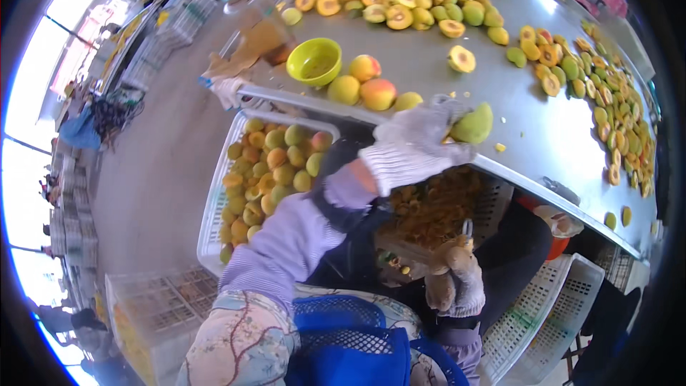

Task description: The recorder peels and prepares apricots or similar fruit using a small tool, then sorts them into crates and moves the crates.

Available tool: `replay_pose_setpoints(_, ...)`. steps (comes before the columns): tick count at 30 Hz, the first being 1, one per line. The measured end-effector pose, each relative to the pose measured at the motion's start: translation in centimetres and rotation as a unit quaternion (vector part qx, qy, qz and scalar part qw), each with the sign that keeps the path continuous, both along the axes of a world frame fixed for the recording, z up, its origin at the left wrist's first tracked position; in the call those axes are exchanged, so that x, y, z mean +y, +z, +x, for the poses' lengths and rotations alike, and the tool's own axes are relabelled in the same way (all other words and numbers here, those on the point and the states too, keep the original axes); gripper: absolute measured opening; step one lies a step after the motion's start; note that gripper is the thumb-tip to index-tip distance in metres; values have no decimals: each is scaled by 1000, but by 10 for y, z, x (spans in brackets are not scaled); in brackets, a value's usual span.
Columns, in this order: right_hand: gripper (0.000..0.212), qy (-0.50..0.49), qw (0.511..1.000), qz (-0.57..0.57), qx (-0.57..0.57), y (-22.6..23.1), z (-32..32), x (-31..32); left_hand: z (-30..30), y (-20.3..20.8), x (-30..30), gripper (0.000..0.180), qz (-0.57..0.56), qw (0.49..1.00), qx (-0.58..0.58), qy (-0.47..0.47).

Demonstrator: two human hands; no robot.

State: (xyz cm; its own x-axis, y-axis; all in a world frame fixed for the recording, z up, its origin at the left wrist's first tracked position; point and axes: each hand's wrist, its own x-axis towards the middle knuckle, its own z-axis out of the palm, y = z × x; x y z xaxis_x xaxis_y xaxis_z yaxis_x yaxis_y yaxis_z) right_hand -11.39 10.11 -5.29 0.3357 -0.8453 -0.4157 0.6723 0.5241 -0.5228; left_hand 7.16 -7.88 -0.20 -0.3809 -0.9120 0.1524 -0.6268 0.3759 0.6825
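Observation:
My left hand [421, 139], in a white knitted glove, reaches over the near edge of the steel table [493, 93]. Its fingers are closed round a green-yellow peach [473, 125], whose far side faces away from me. Lower and to the right, my right hand [455, 279] wears a brown-stained glove and is curled round a small metal tool [468, 227]. Only the tool's narrow looped tip shows; the handle is hidden in the fist. Several whole peaches [377, 93] sit beside a lime-green bowl [314, 62] at the table's near left.
Peach halves [407, 3] lie along the table's far side and in a heap [622, 107] at right. A white crate of peaches [207, 229] stands left of my legs. Below the table edge is a crate of brownish scraps [436, 207]. A lidded plastic jar [254, 18] stands far left.

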Motion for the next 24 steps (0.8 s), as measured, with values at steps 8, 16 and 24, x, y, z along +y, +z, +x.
replay_pose_setpoints(8, 3, 50, 925, -114, 358, -9, 25, -4, 259, -5, 145, 59, 174, 883, 41, 434)
replay_pose_setpoints(16, 7, 197, 948, -31, 248, -9, 57, -20, 336, -116, 309, 65, 366, 771, 29, 520)
replay_pose_setpoints(24, 21, 267, 887, -46, 374, 39, 120, -13, 305, -177, 346, 40, 384, 747, -80, 536)
